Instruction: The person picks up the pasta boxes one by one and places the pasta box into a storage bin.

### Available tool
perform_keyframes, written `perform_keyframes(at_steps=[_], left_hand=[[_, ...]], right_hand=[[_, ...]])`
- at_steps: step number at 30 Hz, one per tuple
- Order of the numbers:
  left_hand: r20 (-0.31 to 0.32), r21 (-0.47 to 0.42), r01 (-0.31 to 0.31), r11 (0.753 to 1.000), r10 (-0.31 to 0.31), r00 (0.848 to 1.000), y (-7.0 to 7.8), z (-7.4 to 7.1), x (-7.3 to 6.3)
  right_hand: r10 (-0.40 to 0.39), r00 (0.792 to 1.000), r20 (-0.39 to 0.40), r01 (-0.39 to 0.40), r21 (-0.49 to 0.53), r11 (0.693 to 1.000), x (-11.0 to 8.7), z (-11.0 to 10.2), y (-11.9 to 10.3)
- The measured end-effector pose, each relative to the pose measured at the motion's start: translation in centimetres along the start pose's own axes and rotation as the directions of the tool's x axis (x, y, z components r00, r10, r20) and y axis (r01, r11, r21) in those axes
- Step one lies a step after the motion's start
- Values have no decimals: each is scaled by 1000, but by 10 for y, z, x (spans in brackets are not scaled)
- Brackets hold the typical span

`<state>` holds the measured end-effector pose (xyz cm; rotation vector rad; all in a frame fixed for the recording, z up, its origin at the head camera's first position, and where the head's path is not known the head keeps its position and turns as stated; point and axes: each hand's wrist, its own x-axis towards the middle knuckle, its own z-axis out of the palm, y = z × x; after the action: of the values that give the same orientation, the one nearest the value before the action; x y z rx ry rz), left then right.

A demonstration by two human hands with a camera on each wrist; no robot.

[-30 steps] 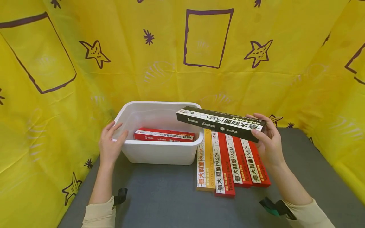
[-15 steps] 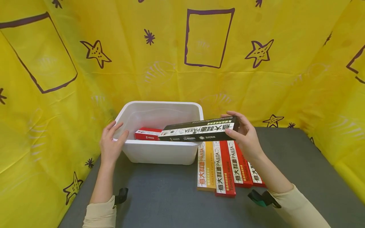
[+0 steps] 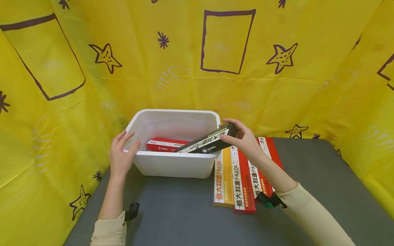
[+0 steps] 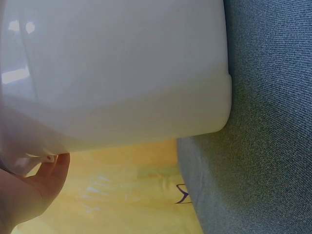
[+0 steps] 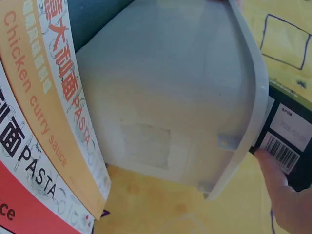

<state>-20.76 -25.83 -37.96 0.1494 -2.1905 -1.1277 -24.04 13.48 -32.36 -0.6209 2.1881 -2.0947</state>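
Observation:
A black pasta box (image 3: 207, 141) slants down into the white plastic bin (image 3: 172, 166), its near-right end raised above the right rim. My right hand (image 3: 243, 138) pinches that raised end between thumb and fingers; the right wrist view shows the thumb beside the barcode on the black box (image 5: 287, 134). Inside the bin lies a red pasta box (image 3: 162, 145), partly covered by the black one. On the bin's left rim, my left hand (image 3: 122, 155) grips the edge. From the left wrist, the fingers (image 4: 59, 170) curl at the lip of the bin (image 4: 117, 73).
Right of the bin, a yellow chicken curry box (image 3: 228, 184) lies beside several red tomato sauce boxes (image 3: 250, 201), partly beneath my right forearm. The grey table (image 3: 175, 212) extends in front. A yellow patterned cloth (image 3: 184, 89) hangs behind and at both sides.
My right hand has carried the black pasta box leftward and down, from above the boxes into the bin, with its left end dipping lower. The left hand stays on the rim.

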Motion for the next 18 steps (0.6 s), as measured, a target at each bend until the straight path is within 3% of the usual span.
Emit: perform_keyframes(at_steps=[6, 9, 13, 16, 18], left_hand=[[7, 2, 12, 1000, -12, 1000, -1, 0, 1], [7, 3, 17, 1000, -17, 1000, 0, 0, 1], [-10, 17, -5, 1000, 5, 1000, 0, 1, 1], [-26, 26, -23, 999, 24, 999, -1, 2, 2], [-30, 25, -27, 999, 27, 999, -2, 2, 1]], right_hand=[[-1, 999, 39, 8, -170, 985, 5, 5, 9], [4, 998, 62, 14, -288, 958, 7, 7, 13], [12, 996, 87, 28, -446, 894, 9, 12, 16], [-3, 994, 111, 60, -512, 857, 11, 16, 16], [-24, 992, 120, 83, -520, 850, 12, 17, 15]])
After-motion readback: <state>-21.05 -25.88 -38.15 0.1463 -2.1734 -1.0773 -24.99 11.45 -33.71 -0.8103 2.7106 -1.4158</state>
